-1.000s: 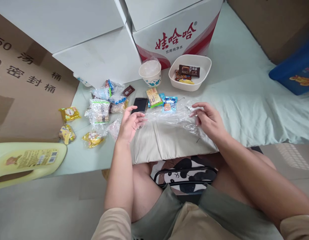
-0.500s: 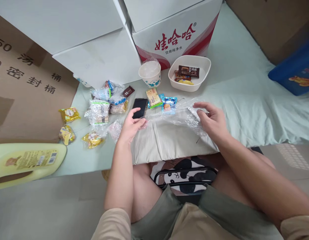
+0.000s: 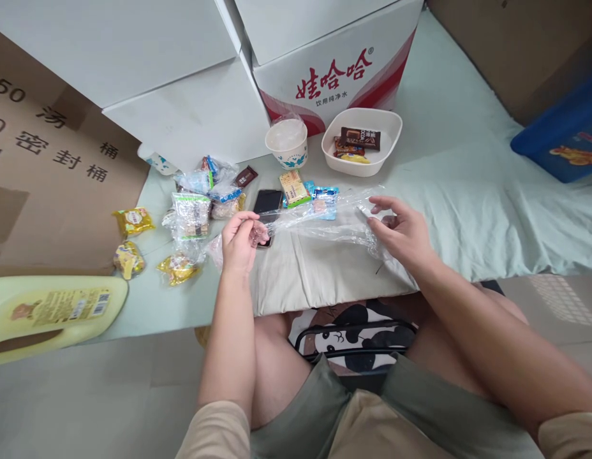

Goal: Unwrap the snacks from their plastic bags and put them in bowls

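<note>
A: Head view, the only one. Left hand point(image 3: 239, 239) has its grip pinched shut on one end of the clear plastic bag point(image 3: 325, 220). Right hand point(image 3: 404, 229) has fingers half curled, resting on the other end; pinching or only pressing, I cannot tell. The bag is stretched between the two grips, just above the beige cloth point(image 3: 319, 271) on the surface.

B: Risks?

A: My read: the film is thin and pulled taut. A harder pull from either grip could tear it, or slip it out of the right hand if that hold is loose. The phone point(image 3: 267, 203) lies just beyond the left grip, touching or under the knuckles. A sideways sweep could knock it into the snack packets point(image 3: 195, 213) further left.

B: Anything else close?

A: The blue packet point(image 3: 325, 194) sits just beyond the bag's far edge, so dragging the film could carry it along. The paper cup point(image 3: 287, 143) and white bowl point(image 3: 363, 140) are further out, lower risk.

B: Readable text?

A: The white carton point(image 3: 339, 70) beyond the bowl shows red "娃哈哈" with "饮用纯净水" below. The brown cardboard point(image 3: 57, 153) far left of the left grip reads "50 汤", "密封桶". Labels on the yellow bottle point(image 3: 51, 309) and the packets are too small to read.
</note>
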Demonstrator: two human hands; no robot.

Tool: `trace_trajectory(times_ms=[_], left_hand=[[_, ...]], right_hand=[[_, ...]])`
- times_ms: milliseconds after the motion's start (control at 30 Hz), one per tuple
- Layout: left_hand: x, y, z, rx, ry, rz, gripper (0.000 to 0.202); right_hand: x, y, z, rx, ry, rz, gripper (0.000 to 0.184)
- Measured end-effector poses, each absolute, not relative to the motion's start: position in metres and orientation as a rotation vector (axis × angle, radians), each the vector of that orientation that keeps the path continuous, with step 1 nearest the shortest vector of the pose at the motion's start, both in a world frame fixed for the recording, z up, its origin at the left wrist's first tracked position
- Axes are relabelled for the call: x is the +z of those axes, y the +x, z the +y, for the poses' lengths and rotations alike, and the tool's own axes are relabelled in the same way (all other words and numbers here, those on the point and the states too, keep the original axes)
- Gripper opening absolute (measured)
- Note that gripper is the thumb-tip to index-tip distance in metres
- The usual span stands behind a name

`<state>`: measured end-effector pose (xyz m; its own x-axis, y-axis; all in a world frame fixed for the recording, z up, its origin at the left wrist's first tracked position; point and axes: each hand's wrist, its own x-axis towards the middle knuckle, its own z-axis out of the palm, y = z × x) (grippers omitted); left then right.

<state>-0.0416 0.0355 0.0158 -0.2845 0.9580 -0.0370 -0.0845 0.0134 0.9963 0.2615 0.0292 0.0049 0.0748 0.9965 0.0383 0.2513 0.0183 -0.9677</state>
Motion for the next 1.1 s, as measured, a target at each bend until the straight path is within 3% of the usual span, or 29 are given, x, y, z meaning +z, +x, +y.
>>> trace_trajectory(times_ms=[200, 433, 633, 800, 1100], left_hand=[[0.010, -0.043, 0.034, 1.256, 1.171, 1.405, 0.032], [-0.005, -0.043, 0.038, 1.131, 1.389, 1.581, 0.034], [-0.002, -0.045, 0.038, 1.052, 1.581, 1.727, 0.017], [-0.001, -0.046, 0.040, 1.205, 1.722, 1.755, 0.016], [-0.002, -0.045, 0.036, 1.262, 1.439, 1.502, 0.027]], right_hand=[[0.004, 0.262, 0.029, 1.004, -1.397, -1.345, 0.032], [0.004, 0.262, 0.029, 0.923, -1.431, -1.442, 0.012], [0.005, 0.262, 0.029, 0.872, -1.425, -1.475, 0.006], [0.001, 0.263, 0.029, 0.790, -1.413, -1.490, 0.005], [-0.003, 0.263, 0.030, 0.670, -1.425, -1.474, 0.002]])
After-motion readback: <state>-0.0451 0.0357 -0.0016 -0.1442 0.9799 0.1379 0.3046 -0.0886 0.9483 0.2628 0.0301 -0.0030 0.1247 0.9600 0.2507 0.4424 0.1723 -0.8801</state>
